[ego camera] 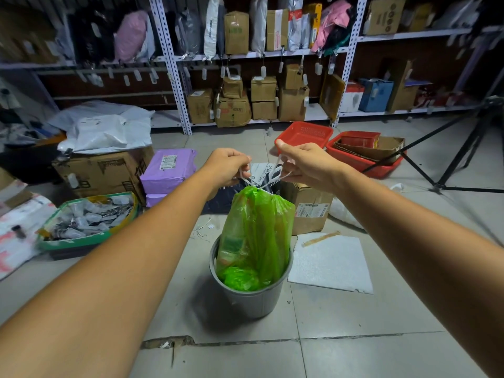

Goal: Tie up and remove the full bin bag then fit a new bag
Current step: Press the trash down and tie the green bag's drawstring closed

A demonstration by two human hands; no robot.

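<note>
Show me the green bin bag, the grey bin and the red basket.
green bin bag (256,227), head view, middle of its side.
grey bin (251,298), head view, front wall.
red basket (308,132), head view, bare inside.

Label (313,210) on cardboard box (301,223) seems too blurred to read.

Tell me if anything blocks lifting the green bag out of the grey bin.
Nothing visible does. The green bag pokes above the grey bin, its drawstrings gripped by the left hand and right hand.
</note>
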